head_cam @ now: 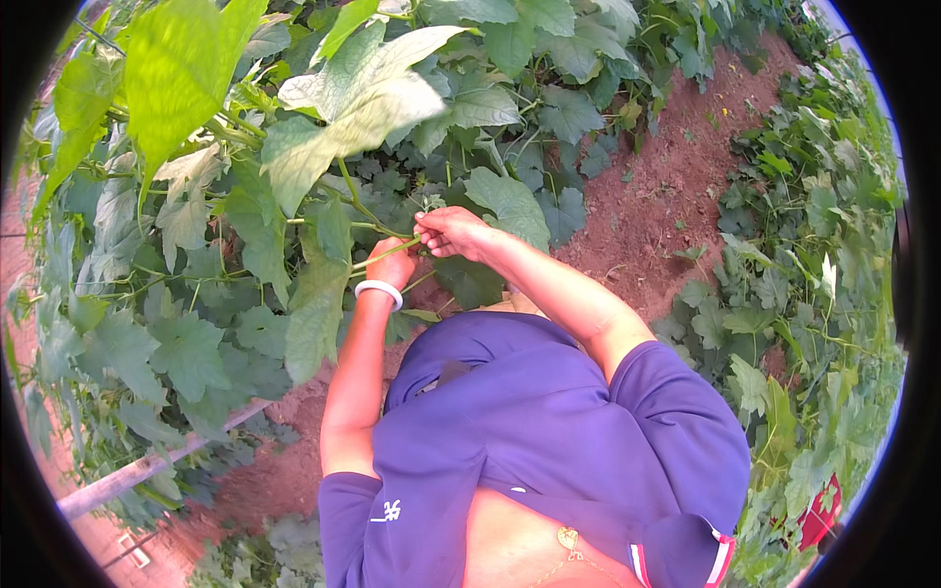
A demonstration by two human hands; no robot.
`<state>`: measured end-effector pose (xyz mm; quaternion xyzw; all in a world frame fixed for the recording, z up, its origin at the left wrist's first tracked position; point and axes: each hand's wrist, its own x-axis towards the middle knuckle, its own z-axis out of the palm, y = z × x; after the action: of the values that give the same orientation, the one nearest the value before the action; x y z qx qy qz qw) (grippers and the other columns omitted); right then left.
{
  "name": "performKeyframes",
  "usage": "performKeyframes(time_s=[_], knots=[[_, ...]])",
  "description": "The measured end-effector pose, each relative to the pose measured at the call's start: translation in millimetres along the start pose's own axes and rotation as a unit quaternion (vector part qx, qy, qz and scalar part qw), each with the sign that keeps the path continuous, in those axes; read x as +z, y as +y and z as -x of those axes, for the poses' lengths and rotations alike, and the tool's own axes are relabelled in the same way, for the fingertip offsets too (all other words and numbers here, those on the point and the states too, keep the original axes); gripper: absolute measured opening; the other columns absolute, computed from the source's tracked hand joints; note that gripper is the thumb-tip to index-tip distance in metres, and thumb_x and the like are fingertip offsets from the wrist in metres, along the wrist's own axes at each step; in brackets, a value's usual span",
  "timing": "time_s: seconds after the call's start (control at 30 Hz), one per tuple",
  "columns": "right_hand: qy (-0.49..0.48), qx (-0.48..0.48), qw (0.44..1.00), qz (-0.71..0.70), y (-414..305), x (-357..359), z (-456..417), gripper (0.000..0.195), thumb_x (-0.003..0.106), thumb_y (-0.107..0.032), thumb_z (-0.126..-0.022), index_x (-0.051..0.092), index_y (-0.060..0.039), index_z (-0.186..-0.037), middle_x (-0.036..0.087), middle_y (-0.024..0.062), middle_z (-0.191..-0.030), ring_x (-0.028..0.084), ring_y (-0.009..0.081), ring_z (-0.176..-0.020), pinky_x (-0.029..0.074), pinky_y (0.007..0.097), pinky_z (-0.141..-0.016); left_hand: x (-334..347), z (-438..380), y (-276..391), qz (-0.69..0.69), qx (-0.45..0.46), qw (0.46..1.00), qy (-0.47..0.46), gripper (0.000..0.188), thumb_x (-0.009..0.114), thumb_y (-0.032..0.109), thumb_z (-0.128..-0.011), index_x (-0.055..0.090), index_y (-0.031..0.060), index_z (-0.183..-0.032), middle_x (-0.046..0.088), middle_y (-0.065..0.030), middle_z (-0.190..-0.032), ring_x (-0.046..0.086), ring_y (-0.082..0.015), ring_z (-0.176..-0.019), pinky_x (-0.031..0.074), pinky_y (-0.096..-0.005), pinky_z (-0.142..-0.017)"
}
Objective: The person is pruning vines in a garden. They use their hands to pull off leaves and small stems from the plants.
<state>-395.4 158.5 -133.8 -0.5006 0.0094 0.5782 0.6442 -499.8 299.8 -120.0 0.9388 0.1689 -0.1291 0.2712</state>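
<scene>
Both hands are close together at a green vine stem (pixel 382 255) in front of the body. My left hand (pixel 393 263), with a white bangle (pixel 378 294) on its wrist, is closed around the stem, its fingers partly hidden. From the other side my right hand (pixel 450 232) pinches the vine's tip between thumb and finger, the other fingers curled. Small shoots (pixel 428 206) stick up just past the fingertips. Broad lobed leaves (pixel 316 294) hang beside my left wrist, and a pale leaf (pixel 360 110) is above the hands.
Dense leafy vines (pixel 169 345) fill the left side, with a wooden pole (pixel 154 464) slanting through below. A strip of reddish soil (pixel 654 191) runs between the plant rows. More vines (pixel 779 323) grow at the right, near a red object (pixel 820 512) at the lower right.
</scene>
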Motion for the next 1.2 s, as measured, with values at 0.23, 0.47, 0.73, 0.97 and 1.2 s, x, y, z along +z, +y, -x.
performKeyframes(time_s=[0.23,0.47,0.73,0.97,1.2], knots=[[-0.002,-0.337,0.893,0.299,-56,38,25,0.048,0.070,-0.046,-0.082,0.062,-0.0077,-0.111,0.063,0.0038,-0.096,0.056,0.0140,-0.076,0.048,0.0301,-0.071,12,0,-12,0.031,0.017,0.996,0.080,0.022,0.066,0.019,-0.081,0.063,-0.0012,-0.090,0.063,-0.0225,-0.090,0.061,-0.0402,-0.086,0.048,-0.0459,-0.076],[-0.016,-0.358,0.886,0.293,-101,98,35,0.039,0.068,-0.036,-0.087,0.058,-0.0051,-0.109,0.062,0.0057,-0.092,0.056,0.0111,-0.069,0.048,0.0287,-0.062,1,4,6,0.059,0.023,0.996,0.061,0.038,0.060,0.031,-0.088,0.059,-0.0055,-0.080,0.062,-0.0257,-0.083,0.060,-0.0416,-0.081,0.047,-0.0474,-0.079],[0.000,-0.367,0.896,0.251,-113,93,25,0.016,0.055,-0.015,-0.095,0.056,-0.0037,-0.107,0.064,0.0029,-0.085,0.061,0.0093,-0.067,0.054,0.0256,-0.062,-103,94,63,0.764,-0.010,0.614,-0.198,0.039,0.051,0.024,-0.097,0.047,-0.0002,-0.127,0.062,-0.0184,-0.103,0.055,-0.0151,-0.057,0.054,-0.0345,-0.058],[0.002,-0.357,0.891,0.280,-122,80,24,0.016,0.053,-0.011,-0.095,0.057,-0.0053,-0.109,0.065,0.0031,-0.088,0.062,0.0086,-0.074,0.054,0.0259,-0.064,-229,219,119,0.320,0.103,0.918,-0.210,0.032,0.065,0.019,-0.088,0.062,-0.0073,-0.106,0.068,-0.0062,-0.076,0.064,-0.0150,-0.065,0.050,-0.0269,-0.061],[-0.074,-0.310,0.923,0.214,-109,64,11,0.021,0.054,-0.022,-0.097,0.060,-0.0048,-0.109,0.065,0.0010,-0.092,0.063,0.0090,-0.076,0.054,0.0252,-0.069,-244,186,111,0.126,0.216,0.884,0.396,0.024,0.055,0.016,-0.094,0.067,-0.0042,-0.093,0.068,-0.0139,-0.092,0.067,-0.0177,-0.069,0.052,-0.0251,-0.065]])
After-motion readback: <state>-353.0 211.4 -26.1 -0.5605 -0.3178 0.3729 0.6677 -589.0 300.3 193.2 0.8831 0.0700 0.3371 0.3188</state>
